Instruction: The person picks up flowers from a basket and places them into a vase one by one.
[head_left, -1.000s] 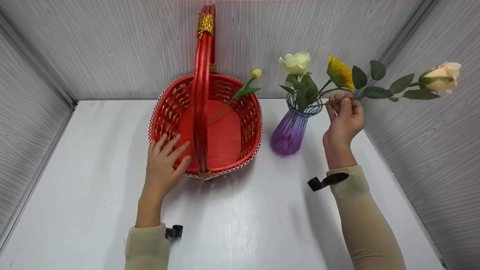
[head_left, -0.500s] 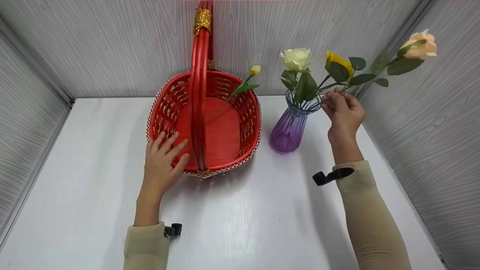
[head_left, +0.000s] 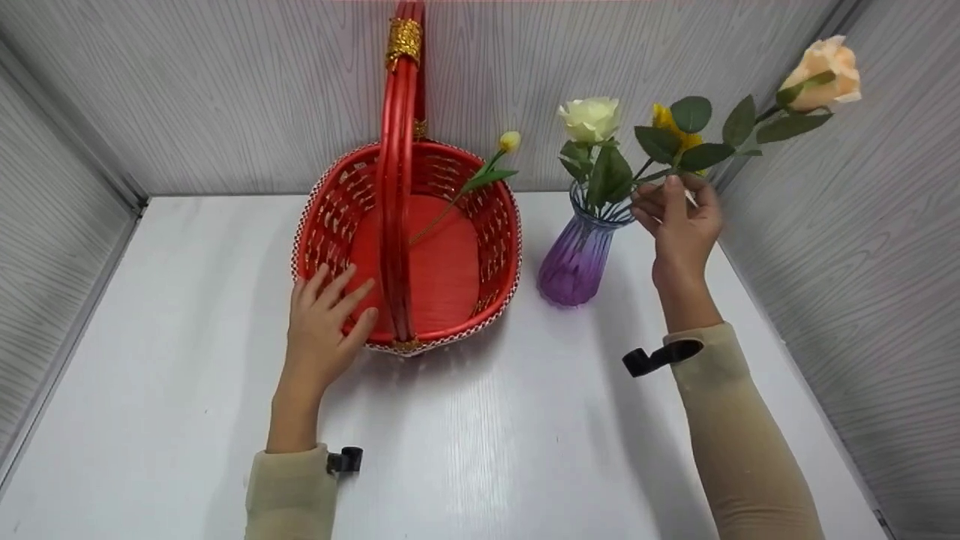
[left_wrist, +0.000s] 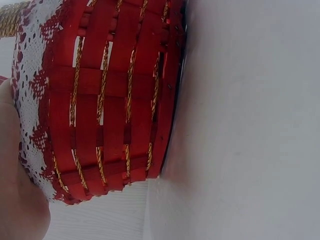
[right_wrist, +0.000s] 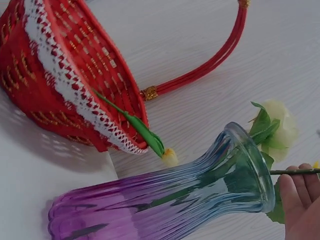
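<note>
In the head view my right hand (head_left: 686,225) pinches the stem of a peach rose (head_left: 821,79) beside the mouth of a blue-to-purple glass vase (head_left: 574,262). In the right wrist view the pinched stem (right_wrist: 295,171) ends near the vase rim. A cream rose (head_left: 590,120) and a sunflower (head_left: 667,124), partly covered by the peach rose's leaves, stand in the vase. My left hand (head_left: 322,322) rests with spread fingers on the near left rim of a red woven basket (head_left: 442,300). Inside the basket leans a yellow-white tulip (head_left: 510,141).
The basket's tall handle (head_left: 397,187) rises over its middle, wrapped with gold trim. White lace edging (left_wrist: 32,100) runs along the rim. All stands on a white table (head_left: 465,450), with grey wood-grain panels (head_left: 262,90) behind and at both sides.
My right hand has tilted the peach rose upward and brought it leftward, so its leaves now cover part of the sunflower. My left hand stays on the basket rim.
</note>
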